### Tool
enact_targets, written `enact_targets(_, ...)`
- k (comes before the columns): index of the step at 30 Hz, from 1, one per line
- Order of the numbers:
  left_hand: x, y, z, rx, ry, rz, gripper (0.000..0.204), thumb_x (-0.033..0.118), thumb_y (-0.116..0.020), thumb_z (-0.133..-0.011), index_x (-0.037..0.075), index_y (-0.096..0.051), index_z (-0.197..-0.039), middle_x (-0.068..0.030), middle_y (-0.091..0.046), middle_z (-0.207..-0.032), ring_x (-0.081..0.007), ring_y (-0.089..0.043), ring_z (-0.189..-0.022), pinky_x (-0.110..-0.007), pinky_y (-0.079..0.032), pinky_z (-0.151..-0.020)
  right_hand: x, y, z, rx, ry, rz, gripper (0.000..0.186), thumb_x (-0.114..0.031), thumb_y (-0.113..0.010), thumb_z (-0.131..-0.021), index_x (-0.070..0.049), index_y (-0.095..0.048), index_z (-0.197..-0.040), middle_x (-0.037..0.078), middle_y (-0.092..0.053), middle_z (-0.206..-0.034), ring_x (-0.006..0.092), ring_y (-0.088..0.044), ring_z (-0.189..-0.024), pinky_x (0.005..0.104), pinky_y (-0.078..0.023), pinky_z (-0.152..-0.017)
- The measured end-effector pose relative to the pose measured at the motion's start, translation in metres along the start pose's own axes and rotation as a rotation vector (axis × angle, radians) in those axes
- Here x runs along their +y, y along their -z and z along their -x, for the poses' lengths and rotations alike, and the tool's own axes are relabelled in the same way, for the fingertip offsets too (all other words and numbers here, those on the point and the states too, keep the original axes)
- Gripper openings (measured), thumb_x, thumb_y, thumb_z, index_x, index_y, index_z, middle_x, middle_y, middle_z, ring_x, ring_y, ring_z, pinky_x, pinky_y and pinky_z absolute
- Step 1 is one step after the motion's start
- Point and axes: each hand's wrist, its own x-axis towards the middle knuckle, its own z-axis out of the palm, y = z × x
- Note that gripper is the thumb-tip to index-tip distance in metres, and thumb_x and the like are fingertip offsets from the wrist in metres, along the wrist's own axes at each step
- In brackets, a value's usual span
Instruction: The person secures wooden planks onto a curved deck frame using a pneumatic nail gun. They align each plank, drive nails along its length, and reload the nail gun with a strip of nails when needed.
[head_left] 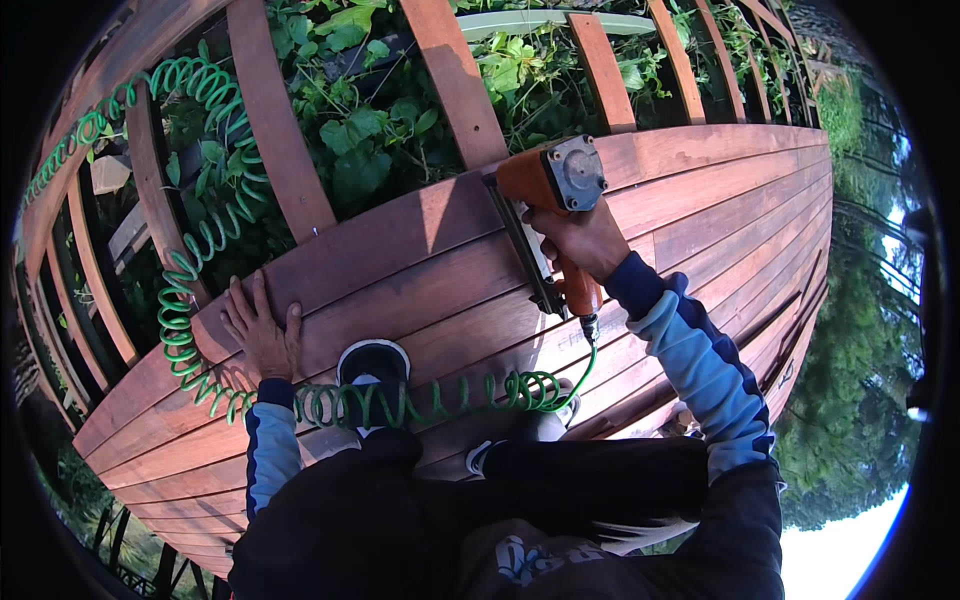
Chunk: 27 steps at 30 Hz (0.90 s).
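My right hand (585, 240) grips the handle of an orange pneumatic nailer (530, 178) with a dark grey cap and a black magazine. The tool rests over the outer reddish-brown deck boards (400, 285); whether its nose touches the wood is hidden. From the base of its handle runs a green coiled air hose (535, 388), looping across in front of me and up to the left. My left hand (262, 330) lies flat on the outermost board with fingers spread, holding nothing. The hose coils pass just beside its wrist.
Bare wooden joists (270, 120) stick out past the deck's far edge, with leafy green plants (365, 130) in the gaps between. My shoe (375, 362) stands on the boards near my left hand. Trees (850, 390) rise at the right.
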Motion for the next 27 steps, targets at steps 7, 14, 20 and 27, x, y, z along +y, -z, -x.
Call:
enact_targets(7, 0.0, 0.0, 0.0, 0.014, 0.01, 0.022, 0.074, 0.059, -0.049, -0.085, 0.021, -0.032, -0.146, -0.0159, -0.022, -0.152, -0.0391, -0.019, -0.139, -0.055, -0.01, -0.113, -0.007, -0.003, -0.002, 0.031, -0.02, 0.039, 0.02, -0.004, -0.059, -0.076, 0.005, -0.057, -0.094, 0.008, -0.06, -0.067, 0.0165, -0.059, -0.05, 0.0312, -0.048, -0.045)
enact_targets(14, -0.001, -0.001, -0.001, 0.022, 0.01, 0.036, 0.074, 0.06, -0.049, -0.085, 0.022, -0.033, -0.146, -0.0152, -0.024, -0.152, -0.0395, -0.021, -0.139, -0.055, -0.012, -0.113, -0.007, -0.004, -0.01, 0.051, 0.039, 0.293, 0.016, -0.008, -0.059, -0.076, 0.002, -0.061, -0.088, 0.01, -0.061, -0.065, 0.0184, -0.061, -0.053, 0.032, -0.049, -0.047)
enact_targets(20, -0.001, 0.001, -0.003, 0.048, -0.006, 0.024, 0.073, 0.06, -0.049, -0.084, 0.023, -0.034, -0.146, -0.0149, -0.026, -0.151, -0.0389, -0.022, -0.138, -0.056, -0.014, -0.112, -0.007, -0.009, -0.004, 0.1, 0.044, 0.239, 0.017, -0.007, -0.055, -0.076, 0.003, -0.06, -0.088, 0.013, -0.064, -0.07, 0.0231, -0.065, -0.061, 0.0338, -0.053, -0.055)
enact_targets(27, -0.003, -0.003, 0.0, 0.025, 0.018, 0.03, 0.074, 0.059, -0.052, -0.082, 0.023, -0.035, -0.145, -0.0148, -0.026, -0.15, -0.0381, -0.022, -0.138, -0.056, -0.014, -0.112, -0.002, -0.024, -0.001, 0.107, 0.045, -0.036, 0.016, -0.007, -0.058, -0.076, 0.006, -0.059, -0.085, 0.011, -0.063, -0.067, 0.0178, -0.061, -0.049, 0.0306, -0.05, -0.046)
